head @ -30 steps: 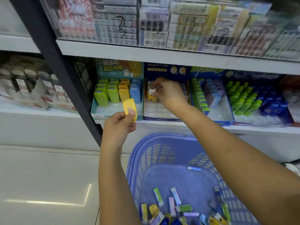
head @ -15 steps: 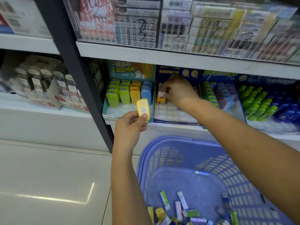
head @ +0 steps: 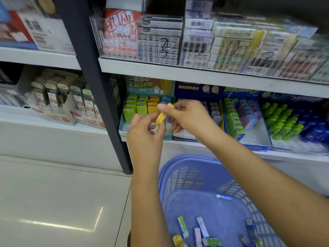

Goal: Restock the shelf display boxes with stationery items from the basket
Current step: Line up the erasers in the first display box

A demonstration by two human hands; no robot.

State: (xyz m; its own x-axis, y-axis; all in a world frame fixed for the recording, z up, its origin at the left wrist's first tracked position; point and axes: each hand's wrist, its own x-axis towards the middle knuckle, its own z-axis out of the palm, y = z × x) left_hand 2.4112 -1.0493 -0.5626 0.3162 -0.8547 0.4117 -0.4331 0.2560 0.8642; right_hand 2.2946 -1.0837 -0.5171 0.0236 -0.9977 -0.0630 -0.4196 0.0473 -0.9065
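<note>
A small yellow stationery item is held between both hands in front of the lower shelf. My left hand grips its lower end and my right hand pinches its upper end. Behind them a teal display box holds rows of green, orange and blue items of the same shape. To its right stands a blue display box, mostly hidden by my right hand. The purple basket sits below, with several loose stationery items on its bottom.
A dark shelf upright stands left of the teal box. More display boxes with green and blue items fill the shelf to the right. The upper shelf carries stacked packets behind a transparent guard. Pale tiled floor lies at the left.
My right hand has left the blue display box and moved left onto the yellow item. My left hand has lifted the item up in front of the teal box. The view shifted.
</note>
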